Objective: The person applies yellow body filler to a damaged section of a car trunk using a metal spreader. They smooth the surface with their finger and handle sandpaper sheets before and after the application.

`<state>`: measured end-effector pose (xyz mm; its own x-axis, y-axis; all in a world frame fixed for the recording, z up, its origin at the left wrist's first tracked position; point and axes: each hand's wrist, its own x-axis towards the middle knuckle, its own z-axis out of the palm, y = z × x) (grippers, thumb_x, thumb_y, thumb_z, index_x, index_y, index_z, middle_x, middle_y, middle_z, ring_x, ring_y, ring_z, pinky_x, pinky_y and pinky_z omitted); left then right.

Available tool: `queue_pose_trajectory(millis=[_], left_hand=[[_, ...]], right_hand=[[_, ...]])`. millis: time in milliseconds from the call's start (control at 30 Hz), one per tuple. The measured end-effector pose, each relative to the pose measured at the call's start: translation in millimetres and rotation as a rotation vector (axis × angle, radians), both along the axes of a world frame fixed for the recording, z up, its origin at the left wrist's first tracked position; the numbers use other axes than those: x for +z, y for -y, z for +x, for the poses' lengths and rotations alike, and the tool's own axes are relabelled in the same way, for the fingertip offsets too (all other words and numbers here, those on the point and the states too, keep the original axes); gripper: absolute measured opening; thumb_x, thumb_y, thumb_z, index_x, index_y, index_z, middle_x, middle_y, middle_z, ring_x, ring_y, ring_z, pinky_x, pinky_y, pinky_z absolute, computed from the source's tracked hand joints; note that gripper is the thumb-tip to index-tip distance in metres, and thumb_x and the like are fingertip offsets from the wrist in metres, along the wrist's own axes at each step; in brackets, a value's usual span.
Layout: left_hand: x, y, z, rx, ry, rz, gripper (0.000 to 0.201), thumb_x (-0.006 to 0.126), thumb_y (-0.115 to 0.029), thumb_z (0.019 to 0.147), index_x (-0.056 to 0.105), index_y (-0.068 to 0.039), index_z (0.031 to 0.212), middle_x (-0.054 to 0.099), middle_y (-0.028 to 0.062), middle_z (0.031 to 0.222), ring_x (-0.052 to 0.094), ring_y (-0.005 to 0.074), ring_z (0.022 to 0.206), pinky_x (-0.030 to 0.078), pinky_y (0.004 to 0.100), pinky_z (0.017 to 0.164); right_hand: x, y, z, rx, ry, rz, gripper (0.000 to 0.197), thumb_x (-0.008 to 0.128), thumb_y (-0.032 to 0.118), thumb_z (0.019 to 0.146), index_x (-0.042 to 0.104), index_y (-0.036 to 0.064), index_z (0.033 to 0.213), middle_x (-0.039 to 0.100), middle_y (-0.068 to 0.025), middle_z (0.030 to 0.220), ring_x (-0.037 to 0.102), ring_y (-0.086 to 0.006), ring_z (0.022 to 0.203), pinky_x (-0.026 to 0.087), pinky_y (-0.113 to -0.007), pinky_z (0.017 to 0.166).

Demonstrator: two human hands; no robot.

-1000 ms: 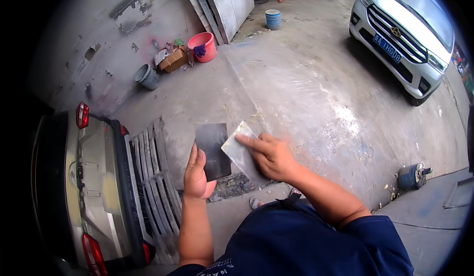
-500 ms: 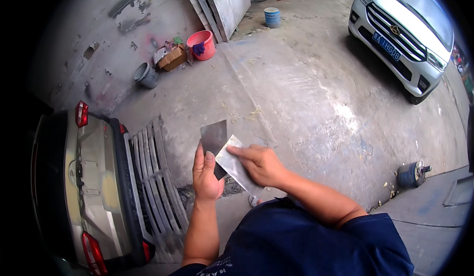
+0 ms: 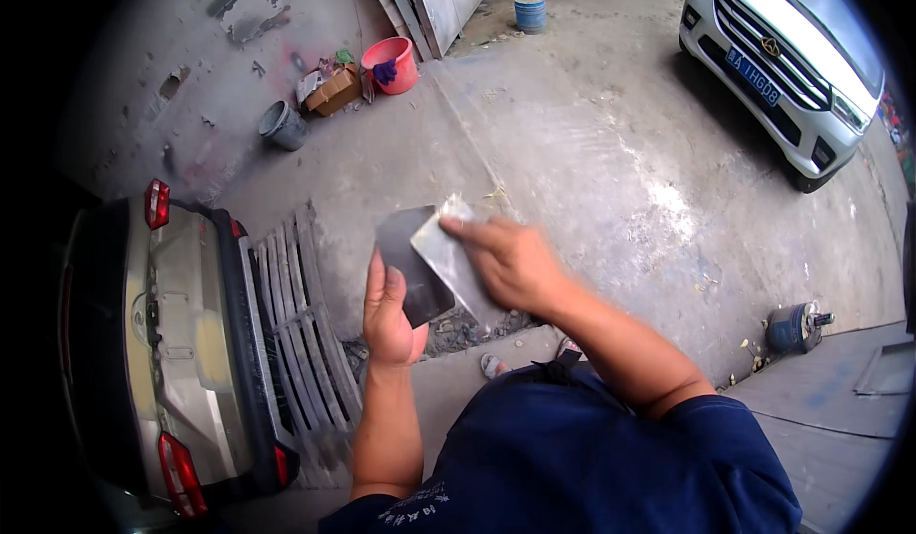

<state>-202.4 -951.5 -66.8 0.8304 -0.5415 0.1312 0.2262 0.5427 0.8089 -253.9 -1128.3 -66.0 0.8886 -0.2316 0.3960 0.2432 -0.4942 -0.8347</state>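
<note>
My left hand grips a dark, thin rectangular plate by its lower left side, with the thumb along its face. In my right hand is a pale, flat putty scraper, slanted across the right part of the plate. The right index finger stretches along the scraper toward its far corner, where a little yellowish matter shows. The scraper overlaps the plate; whether the two touch is unclear. My right hand is slightly blurred.
At the left stands a car's rear with beige filler patches, beside a slatted floor grate. A white car is at the far right. Along the wall are a grey bucket, a cardboard box and a red tub.
The right hand and scraper have moved farther up along the plate. The plate has turned a little and more of its dark face shows. Both hands keep their hold.
</note>
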Motion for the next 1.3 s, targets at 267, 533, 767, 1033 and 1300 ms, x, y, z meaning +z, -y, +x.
queue_pose_trajectory(millis=[267, 533, 767, 1033, 1300], left_hand=[[-4.4, -0.9, -2.3, 0.081, 0.028, 0.064, 0.047, 0.038, -0.014, 0.100, 0.028, -0.005, 0.145, 0.043, 0.0126, 0.141, 0.044, 0.0271, 0.128, 0.033, 0.0421, 0.108], [-3.1, 2.4, -0.6, 0.113, -0.024, 0.032, 0.047, 0.037, -0.016, 0.099, 0.029, -0.005, 0.144, 0.043, 0.0110, 0.140, 0.043, 0.0257, 0.128, 0.032, 0.0431, 0.109], [-1.6, 9.8, 3.3, 0.155, -0.012, -0.038, 0.061, 0.037, -0.047, 0.097, 0.031, -0.006, 0.143, 0.045, 0.0105, 0.138, 0.043, 0.0294, 0.126, 0.031, 0.0441, 0.108], [-6.3, 5.9, 10.7, 0.211, -0.048, -0.015, 0.048, 0.040, -0.032, 0.099, 0.037, -0.003, 0.137, 0.049, 0.0124, 0.132, 0.048, 0.0259, 0.120, 0.036, 0.0400, 0.104], [1.9, 16.3, 5.9, 0.387, 0.039, -0.037, 0.042, 0.042, -0.020, 0.099, 0.038, -0.002, 0.137, 0.048, 0.0119, 0.133, 0.047, 0.0246, 0.121, 0.036, 0.0385, 0.103]], right_hand=[[-13.7, -2.3, 17.0, 0.013, 0.055, 0.127, 0.031, 0.054, 0.011, 0.089, 0.065, 0.0149, 0.118, 0.060, -0.0232, 0.080, 0.060, -0.0389, 0.073, 0.049, -0.042, 0.069], [-1.6, -5.6, 19.8, 0.036, -0.072, 0.168, 0.032, 0.049, 0.011, 0.091, 0.063, 0.0097, 0.120, 0.063, -0.0245, 0.093, 0.062, -0.0394, 0.082, 0.050, -0.040, 0.076], [-18.9, -31.2, 6.8, 0.122, -0.058, 0.081, 0.032, 0.054, 0.010, 0.088, 0.064, 0.0109, 0.118, 0.062, -0.0251, 0.084, 0.061, -0.0400, 0.077, 0.049, -0.043, 0.070], [-15.3, -40.1, -4.2, 0.143, -0.131, 0.116, 0.032, 0.051, 0.008, 0.090, 0.062, 0.0078, 0.119, 0.062, -0.0259, 0.083, 0.061, -0.0407, 0.078, 0.049, -0.044, 0.072], [-10.6, -37.8, -3.3, 0.186, -0.243, 0.262, 0.032, 0.048, 0.010, 0.093, 0.062, 0.0075, 0.121, 0.064, -0.0228, 0.107, 0.064, -0.0333, 0.099, 0.049, -0.035, 0.086]])
